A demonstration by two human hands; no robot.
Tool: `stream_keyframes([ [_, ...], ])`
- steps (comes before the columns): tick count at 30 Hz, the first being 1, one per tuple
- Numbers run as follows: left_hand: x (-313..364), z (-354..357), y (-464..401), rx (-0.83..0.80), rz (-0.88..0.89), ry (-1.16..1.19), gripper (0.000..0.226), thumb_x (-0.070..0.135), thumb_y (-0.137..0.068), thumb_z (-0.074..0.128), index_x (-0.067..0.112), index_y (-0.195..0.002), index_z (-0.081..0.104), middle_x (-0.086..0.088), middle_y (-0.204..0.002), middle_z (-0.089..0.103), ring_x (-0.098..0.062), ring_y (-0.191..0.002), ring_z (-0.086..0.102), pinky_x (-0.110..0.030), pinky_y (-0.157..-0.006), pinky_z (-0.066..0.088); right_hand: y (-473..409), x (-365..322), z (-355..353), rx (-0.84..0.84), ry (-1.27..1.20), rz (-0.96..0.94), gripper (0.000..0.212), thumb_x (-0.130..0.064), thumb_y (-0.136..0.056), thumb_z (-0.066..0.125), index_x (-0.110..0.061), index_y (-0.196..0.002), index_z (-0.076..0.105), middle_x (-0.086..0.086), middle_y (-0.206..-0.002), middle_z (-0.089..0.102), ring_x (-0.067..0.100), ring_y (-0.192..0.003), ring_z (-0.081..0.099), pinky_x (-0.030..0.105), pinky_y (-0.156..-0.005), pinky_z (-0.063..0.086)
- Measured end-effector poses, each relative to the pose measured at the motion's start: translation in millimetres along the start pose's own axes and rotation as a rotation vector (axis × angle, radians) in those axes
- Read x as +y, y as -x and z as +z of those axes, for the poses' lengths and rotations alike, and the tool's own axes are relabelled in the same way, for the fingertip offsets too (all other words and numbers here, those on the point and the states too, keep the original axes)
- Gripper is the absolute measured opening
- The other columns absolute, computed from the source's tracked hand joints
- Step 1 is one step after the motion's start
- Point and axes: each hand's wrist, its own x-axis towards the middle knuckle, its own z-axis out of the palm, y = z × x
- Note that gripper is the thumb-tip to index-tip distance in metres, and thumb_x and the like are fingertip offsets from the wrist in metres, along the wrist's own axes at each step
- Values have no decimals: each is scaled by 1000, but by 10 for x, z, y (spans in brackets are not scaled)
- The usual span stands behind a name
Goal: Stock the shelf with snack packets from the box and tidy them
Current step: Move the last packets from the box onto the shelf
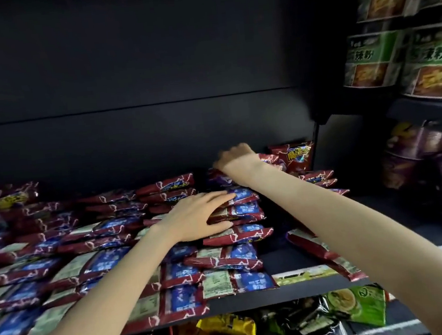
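Dark shelving fills my view, its black back panel rising behind a shelf [295, 293] crowded with flat red-and-blue snack packets [93, 265] lying in overlapping rows, long sides running left to right. The box they come from is out of sight.

Near the middle stands a leaning stack of packets [244, 219], and that stack is what my next move turns on. My left hand [200, 216] lies against its left face, fingers fairly straight and spread over the top packets with the thumb lower on the side, pressing rather than gripping. My right hand [236, 156] reaches farther back and slightly to the right, knuckles up, fingers curled down over the rear packets; whether it actually holds one I cannot tell, since the fingertips are hidden. So the stack sits between my two hands, the left nearer and level with it, the right behind it.

Just behind my right hand an upright packet [293, 157] leans at the back. To the right of the stack the shelf shows bare dark floor, with one loose packet [321, 252] lying slantwise towards the front lip. I judge that is the open room for squaring the stack. Pushing rightwards too hard could topple it.
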Motion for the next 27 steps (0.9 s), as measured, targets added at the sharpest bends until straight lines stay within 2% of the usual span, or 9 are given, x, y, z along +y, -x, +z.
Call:
stream_keyframes([
  [3, -27, -26, 64, 14, -10, 82, 55, 54, -97, 27, 39, -148, 15, 13, -154, 22, -9, -138, 26, -32, -109, 32, -123, -28, 182, 15, -314, -28, 58, -19, -87, 64, -25, -140, 42, 5, -139, 45, 27, -120, 51, 37, -95, 44],
  [5, -19, 2, 60, 71, -15, 62, 50, 47, -99, 30, 37, -147, 20, 12, -151, 29, -8, -136, 32, -32, -104, 39, -98, -9, 275, 42, -667, -10, 69, -26, -79, 74, -24, -140, 40, 5, -142, 40, 23, -120, 51, 35, -99, 43],
  [7, 5, 52, 17, 128, -34, 25, 48, 45, -99, 34, 36, -146, 25, 13, -147, 36, -9, -132, 38, -31, -97, 45, -26, 34, 341, 67, -883, -6, 71, -29, -77, 76, -19, -139, 41, 5, -144, 37, 21, -124, 47, 34, -103, 40],
  [10, 13, 104, -77, 168, -60, -20, 46, 42, -99, 36, 33, -144, 32, 10, -144, 43, -13, -127, 46, -32, -92, 48, 75, 145, 517, 82, -875, 134, 68, -44, -84, 66, -18, -141, 39, 5, -152, 25, 28, -137, 29, 39, -113, 27],
  [13, -25, 131, -106, 179, -72, -53, 43, 40, -99, 37, 29, -141, 38, 6, -140, 48, -17, -120, 53, -35, -85, 52, 143, 205, 663, -149, -918, 316, 63, -56, -92, 44, -34, -147, 23, 5, -158, 6, 36, -143, 14, 48, -116, 18],
  [15, -54, 149, -95, 199, -85, -58, 41, 39, -98, 41, 28, -138, 44, 5, -134, 55, -18, -112, 59, -35, -74, 55, 167, 135, 692, -264, -1042, 336, 59, -55, -96, 35, -37, -149, 16, 6, -159, -2, 32, -143, 18, 39, -116, 20],
  [18, -80, 191, -69, 241, -105, -89, 38, 38, -96, 48, 23, -130, 55, 2, -121, 64, -20, -98, 66, -33, -64, 55, 161, -69, 641, -203, -1161, 321, 56, -48, -99, 34, -31, -150, 18, 7, -159, -5, 24, -143, 23, 30, -112, 21],
  [23, -50, 161, -66, 245, -151, -127, 38, 38, -93, 53, 16, -123, 60, -2, -113, 67, -22, -103, 63, -35, -81, 52, 75, -196, 689, -168, -1146, 303, 53, -44, -100, 33, -29, -150, 21, 3, -160, 6, 21, -147, 5, 34, -115, 12],
  [27, 16, 105, -62, 233, -136, -123, 44, 39, -95, 49, 19, -133, 51, 0, -124, 61, -19, -113, 56, -34, -92, 45, 133, -75, 717, -48, -1020, 366, 55, -46, -98, 35, -34, -149, 19, 6, -159, 6, 35, -145, 4, 47, -116, 15],
])
